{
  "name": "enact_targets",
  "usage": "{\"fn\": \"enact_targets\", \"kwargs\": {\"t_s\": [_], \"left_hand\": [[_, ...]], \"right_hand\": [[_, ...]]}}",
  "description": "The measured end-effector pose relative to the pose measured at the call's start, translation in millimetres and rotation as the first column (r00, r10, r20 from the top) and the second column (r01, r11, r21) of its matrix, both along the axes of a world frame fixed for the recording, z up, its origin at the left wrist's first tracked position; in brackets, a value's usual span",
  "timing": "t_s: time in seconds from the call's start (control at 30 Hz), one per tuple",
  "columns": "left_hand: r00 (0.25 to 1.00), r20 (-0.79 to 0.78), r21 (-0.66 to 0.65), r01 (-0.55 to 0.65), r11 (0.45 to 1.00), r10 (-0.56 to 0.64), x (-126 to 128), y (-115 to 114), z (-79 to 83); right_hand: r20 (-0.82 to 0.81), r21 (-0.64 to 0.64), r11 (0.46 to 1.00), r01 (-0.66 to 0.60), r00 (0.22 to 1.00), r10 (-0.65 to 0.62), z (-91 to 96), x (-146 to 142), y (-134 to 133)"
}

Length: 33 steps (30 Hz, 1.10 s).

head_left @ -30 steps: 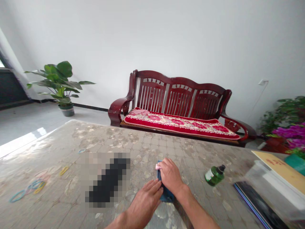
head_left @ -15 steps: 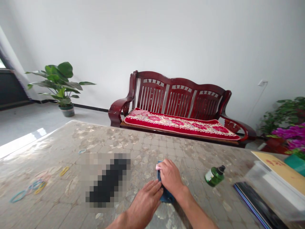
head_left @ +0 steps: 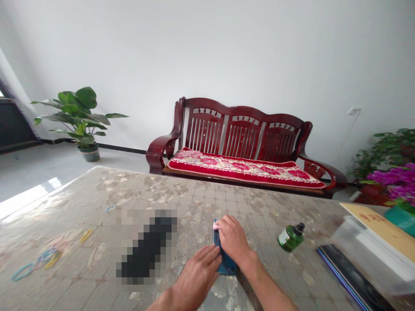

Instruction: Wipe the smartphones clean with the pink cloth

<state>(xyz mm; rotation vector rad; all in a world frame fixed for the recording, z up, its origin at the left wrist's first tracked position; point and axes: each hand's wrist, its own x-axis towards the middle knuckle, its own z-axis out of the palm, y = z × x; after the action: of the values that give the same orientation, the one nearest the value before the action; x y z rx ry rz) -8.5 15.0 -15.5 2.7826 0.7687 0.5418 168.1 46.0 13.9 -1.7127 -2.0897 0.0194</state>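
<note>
A dark blue phone lies flat on the patterned tabletop, its back up and the camera lens near the lower right corner. My left hand rests on the phone's left side with its fingers stretched out. Over the phone's upper part, my right hand is closed around a small pinkish-white cloth and presses it near the top edge. Most of the cloth is hidden under the fingers, and the hands cover much of the phone.
Left of my hands is a pixelated dark shape; farther left lie several coloured bands. At right stand a green pump bottle, a dark flat stack and a clear plastic box. A wooden bench stands beyond the table.
My right hand has shifted very slightly upward with the cloth along the phone. The left hand stays in place. The whole view has turned a little.
</note>
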Motion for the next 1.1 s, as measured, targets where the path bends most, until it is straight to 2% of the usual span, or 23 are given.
{"fn": "enact_targets", "kwargs": {"t_s": [0.13, 0.37, 0.47, 0.63, 0.87, 1.1], "left_hand": [[1.000, 0.007, -0.010, 0.004, 1.000, -0.004, 0, -1, 1.2], [1.000, -0.009, -0.009, 0.002, 1.000, -0.002, -1, 0, 0.4], [1.000, 0.016, -0.027, 0.003, 1.000, -0.003, 0, 0, 1.8], [0.999, 0.039, -0.041, -0.001, 0.999, 0.002, 0, 0, 3.0], [1.000, 0.004, -0.002, 0.000, 1.000, 0.000, -1, 0, 3.4], [1.000, -0.002, -0.048, 0.000, 0.999, 0.000, 0, 0, 4.3]], "right_hand": [[-0.035, 0.011, 0.999, -0.052, 0.998, 0.052, -4.4, 3, -11], [0.028, 0.003, 0.998, 0.065, 0.997, -0.065, 1.3, 0, 19], [0.031, -0.011, 0.998, 0.067, 0.997, -0.066, 1.9, -3, 9], [0.005, 0.015, 1.000, -0.009, 1.000, 0.009, -6.2, -2, -12], [0.048, 0.004, 0.998, 0.067, 0.997, -0.067, -0.7, 3, 16], [-0.011, 0.011, 0.999, -0.035, 0.999, 0.035, -2.1, 5, -17]]}}
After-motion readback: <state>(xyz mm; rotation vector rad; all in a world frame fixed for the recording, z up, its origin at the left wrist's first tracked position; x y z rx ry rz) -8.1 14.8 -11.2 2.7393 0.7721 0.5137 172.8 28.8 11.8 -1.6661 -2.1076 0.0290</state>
